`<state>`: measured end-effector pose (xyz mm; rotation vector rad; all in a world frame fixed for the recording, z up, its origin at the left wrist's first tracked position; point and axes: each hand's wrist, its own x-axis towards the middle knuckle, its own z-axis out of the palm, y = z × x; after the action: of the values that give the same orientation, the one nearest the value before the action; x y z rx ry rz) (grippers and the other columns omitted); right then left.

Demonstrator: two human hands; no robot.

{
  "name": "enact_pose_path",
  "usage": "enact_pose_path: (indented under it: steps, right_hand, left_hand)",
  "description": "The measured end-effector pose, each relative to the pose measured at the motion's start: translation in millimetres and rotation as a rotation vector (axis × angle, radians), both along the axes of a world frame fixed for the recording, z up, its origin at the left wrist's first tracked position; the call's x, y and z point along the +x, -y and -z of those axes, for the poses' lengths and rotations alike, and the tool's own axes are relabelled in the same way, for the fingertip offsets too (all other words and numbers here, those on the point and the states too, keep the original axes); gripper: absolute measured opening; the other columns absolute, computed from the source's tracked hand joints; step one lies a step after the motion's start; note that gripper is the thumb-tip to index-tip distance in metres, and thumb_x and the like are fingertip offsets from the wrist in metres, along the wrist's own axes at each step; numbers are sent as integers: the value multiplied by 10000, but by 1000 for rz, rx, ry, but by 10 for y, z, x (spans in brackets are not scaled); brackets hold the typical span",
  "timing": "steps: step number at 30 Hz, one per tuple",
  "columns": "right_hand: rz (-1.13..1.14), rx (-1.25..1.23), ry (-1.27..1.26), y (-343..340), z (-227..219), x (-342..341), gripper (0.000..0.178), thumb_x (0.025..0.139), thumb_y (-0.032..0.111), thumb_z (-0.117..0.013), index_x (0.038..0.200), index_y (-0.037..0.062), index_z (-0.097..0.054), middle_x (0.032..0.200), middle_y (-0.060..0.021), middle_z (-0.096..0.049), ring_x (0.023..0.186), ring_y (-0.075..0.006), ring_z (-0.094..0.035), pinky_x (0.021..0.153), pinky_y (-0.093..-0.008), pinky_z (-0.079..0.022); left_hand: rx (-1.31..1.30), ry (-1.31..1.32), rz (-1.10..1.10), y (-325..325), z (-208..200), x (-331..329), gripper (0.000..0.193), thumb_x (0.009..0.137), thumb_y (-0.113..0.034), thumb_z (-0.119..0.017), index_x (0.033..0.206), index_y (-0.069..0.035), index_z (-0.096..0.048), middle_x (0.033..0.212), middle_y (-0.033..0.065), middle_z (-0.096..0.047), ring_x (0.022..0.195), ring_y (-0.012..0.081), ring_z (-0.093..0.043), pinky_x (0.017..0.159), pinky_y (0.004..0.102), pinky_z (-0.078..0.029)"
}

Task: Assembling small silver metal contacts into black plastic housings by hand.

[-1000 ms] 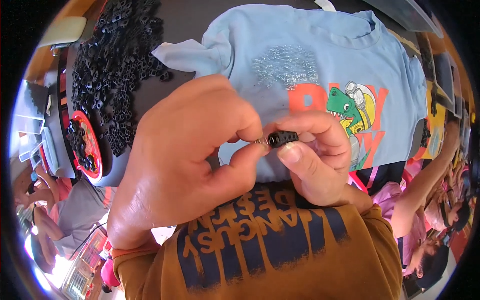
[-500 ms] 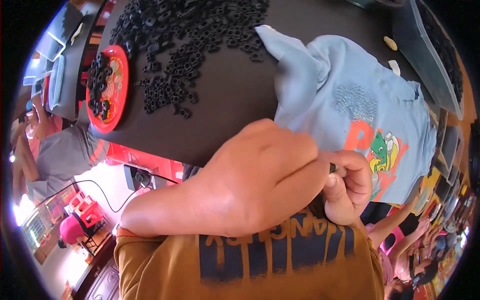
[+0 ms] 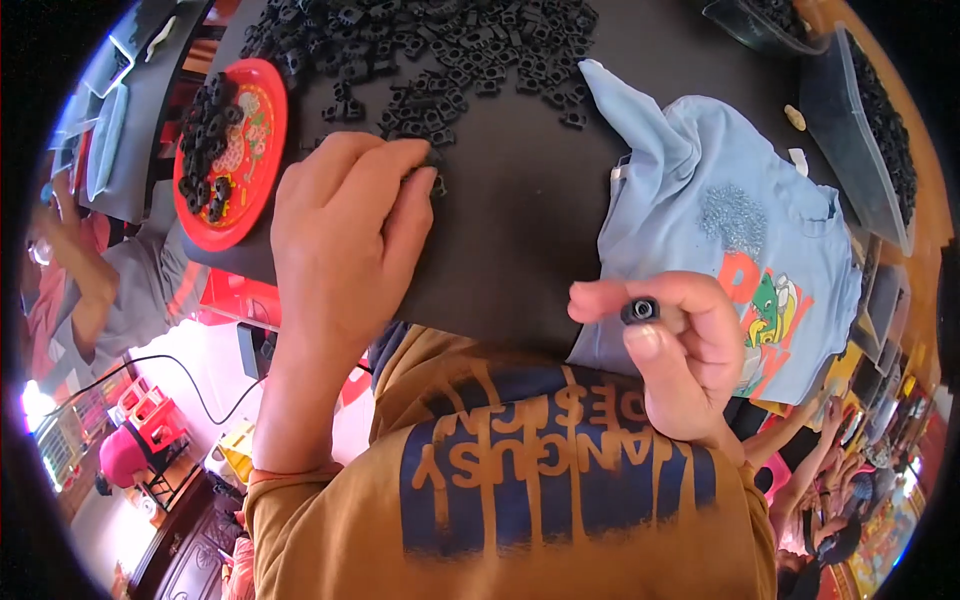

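As I look down through the head view, my two hands are well apart. My right hand is clamped on one black part, thumb below and a finger above, its round mouth facing me with a pale ring inside. My left hand reaches forward over the desk, thumb and fingers bunched near something dark; I cannot tell whether they grip it or only touch it.

The part in my right hand is what I'd worry about: it sits on a narrow pinch, so a slack thumb could let it roll away, and tilting it mouth-down might spill the ring if that is loose. My left fingers could also drag up a second piece, since the heap just beyond them lies tangled.

Counting: two hands and one part surely held. One red plate, left of my left hand, carries overlapping black pieces I cannot count, as in the heap. One blue shirt spreads beyond my right hand, bearing one patch of silvery bits, too small to number. Farther off past that hand stand one clear bin and one tub.
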<state>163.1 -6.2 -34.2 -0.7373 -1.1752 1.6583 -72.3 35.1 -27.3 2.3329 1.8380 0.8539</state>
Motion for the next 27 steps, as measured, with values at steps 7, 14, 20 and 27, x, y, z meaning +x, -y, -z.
enact_pose_path:
  steps: [7, 14, 20, 27]
  right_hand:
    - [45, 25, 27, -51, 95, -32, 218, 910, -17, -494, 1122, -50, -454, 1103, -184, -599, 1009, -170, -583, 909, -286, -433]
    - [83, -9, 5, -38, 102, -25, 222, 910, -9, -503, 1124, -50, -459, 1098, -177, -601, 1012, -170, -582, 911, -288, -434]
    - [76, -3, -2, -49, 99, -13, 225, 909, -9, -506, 1129, -44, -472, 1097, -159, -605, 995, -152, -582, 900, -274, -435]
    - [128, 5, 23, -40, 105, 9, 226, 869, -19, -574, 1092, -43, -541, 1053, -117, -618, 961, -139, -586, 850, -257, -446]
  left_hand:
    - [51, -106, 23, -46, 107, -56, 169, 751, -94, -661, 916, -62, -644, 839, 67, -585, 738, 255, -557, 669, 350, -413]
    - [30, -54, 54, 33, 56, -31, 163, 712, -92, -691, 868, -62, -656, 830, 62, -581, 730, 245, -552, 657, 351, -411]
    - [21, -158, 138, -43, 38, 34, 179, 702, -95, -694, 870, -56, -647, 830, 60, -576, 753, 240, -560, 669, 342, -409]
    - [-391, 458, 224, 42, -229, 258, 152, 791, 25, -591, 933, 13, -643, 826, 84, -605, 671, 159, -551, 586, 238, -426]
